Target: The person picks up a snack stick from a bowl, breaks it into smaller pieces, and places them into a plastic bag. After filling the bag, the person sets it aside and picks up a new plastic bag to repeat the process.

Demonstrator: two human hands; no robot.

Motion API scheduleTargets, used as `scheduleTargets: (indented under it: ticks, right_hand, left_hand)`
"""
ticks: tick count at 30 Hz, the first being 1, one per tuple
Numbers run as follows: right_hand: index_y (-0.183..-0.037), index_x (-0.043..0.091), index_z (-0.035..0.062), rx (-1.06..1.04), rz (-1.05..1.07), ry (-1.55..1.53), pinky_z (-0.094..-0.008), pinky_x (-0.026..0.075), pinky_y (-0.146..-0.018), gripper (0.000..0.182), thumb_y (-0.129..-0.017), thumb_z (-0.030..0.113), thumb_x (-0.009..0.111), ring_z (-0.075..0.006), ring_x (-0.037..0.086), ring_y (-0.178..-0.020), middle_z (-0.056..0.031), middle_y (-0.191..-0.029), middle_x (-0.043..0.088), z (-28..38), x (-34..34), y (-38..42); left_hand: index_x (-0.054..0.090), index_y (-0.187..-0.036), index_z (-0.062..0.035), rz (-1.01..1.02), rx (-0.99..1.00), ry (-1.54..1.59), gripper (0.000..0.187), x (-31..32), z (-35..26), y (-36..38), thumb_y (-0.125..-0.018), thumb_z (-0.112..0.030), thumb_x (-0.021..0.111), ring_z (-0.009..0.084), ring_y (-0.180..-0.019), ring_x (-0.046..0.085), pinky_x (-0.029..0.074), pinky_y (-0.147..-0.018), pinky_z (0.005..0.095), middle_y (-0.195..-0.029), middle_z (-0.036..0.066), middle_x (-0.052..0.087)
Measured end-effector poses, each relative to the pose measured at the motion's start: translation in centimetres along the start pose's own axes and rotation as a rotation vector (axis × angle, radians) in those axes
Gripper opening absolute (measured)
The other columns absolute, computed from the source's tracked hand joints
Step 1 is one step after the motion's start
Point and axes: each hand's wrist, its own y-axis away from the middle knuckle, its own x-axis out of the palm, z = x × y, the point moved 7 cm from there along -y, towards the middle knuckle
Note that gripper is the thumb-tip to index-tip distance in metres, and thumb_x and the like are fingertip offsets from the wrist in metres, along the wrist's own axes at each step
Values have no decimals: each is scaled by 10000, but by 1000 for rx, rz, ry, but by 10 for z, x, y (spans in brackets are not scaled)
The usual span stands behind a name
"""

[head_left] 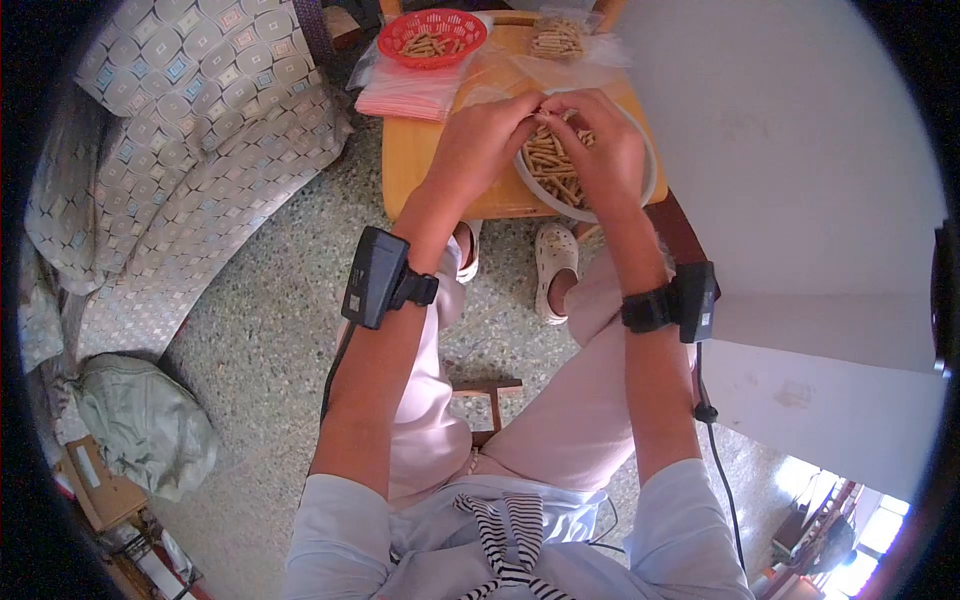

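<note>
My left hand [483, 140] and my right hand [603, 145] meet fingertip to fingertip over the near side of a wooden chair seat [430, 170]. Both are closed in a pinch around something small and pale that I cannot make out. Below my right hand is a white bowl [648, 178] of short tan sticks [552, 165], partly hidden by that hand. Behind my left hand stands a red basket [388, 38] with several similar sticks inside. A stack of pink-edged plastic bags [405, 98] lies in front of the basket.
A clear bag of sticks [557, 38] lies at the seat's back right. Patterned fabric [215, 110] drapes at the left, above a green-grey sack [150, 425]. A white wall [790, 150] rises at the right. My legs and light clogs [556, 270] are below the seat.
</note>
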Motion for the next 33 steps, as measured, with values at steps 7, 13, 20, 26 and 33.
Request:
scheduleTargets:
  ticks: [7, 13, 20, 26, 33]
  right_hand:
    - [-956, 673, 94, 32, -38, 39, -348, 513, -664, 193, -833, 238, 710, -244, 658, -772, -63, -914, 662, 1, -3, 1]
    - [-1069, 637, 83, 200, 67, 133, -396, 508, -751, 363, -828, 347, 705, -296, 655, -879, -130, -1009, 659, -27, 3, 5]
    - [-1157, 628, 114, 137, 318, 601, -548, 401, -966, 418, -829, 368, 681, -385, 548, -1118, -152, -1139, 621, -64, 32, 34]
    - [-1173, 630, 187, 135, 385, 687, -564, 356, -1005, 367, -822, 285, 673, -349, 525, -1138, -122, -1154, 578, -73, 45, 41]
    - [-1169, 634, 220, 172, 428, 744, -541, 386, -952, 351, -819, 198, 650, -313, 551, -1121, -105, -1131, 598, -68, 43, 35]
  left_hand:
    - [619, -1067, -97, -34, -29, 98, 185, -1, 2, -1, -902, -178, 605, 345, -824, 647, 504, -667, 413, -911, 137, 666]
    - [686, -1073, -75, -186, -174, 137, 243, -17, 29, -5, -891, -233, 661, 225, -766, 687, 526, -655, 315, -933, 123, 700]
    - [713, -1026, -84, -318, -373, -40, 266, -42, 70, -1, -868, -291, 662, 266, -776, 698, 526, -704, 367, -845, 162, 702]
    - [712, -1037, -108, -464, -461, 53, 272, -34, 103, -5, -864, -311, 661, 290, -796, 695, 527, -711, 370, -858, 147, 709]
    - [684, -1091, -102, -594, -420, -82, 266, -41, 144, -25, -887, -269, 641, 264, -815, 698, 528, -709, 384, -909, 131, 712]
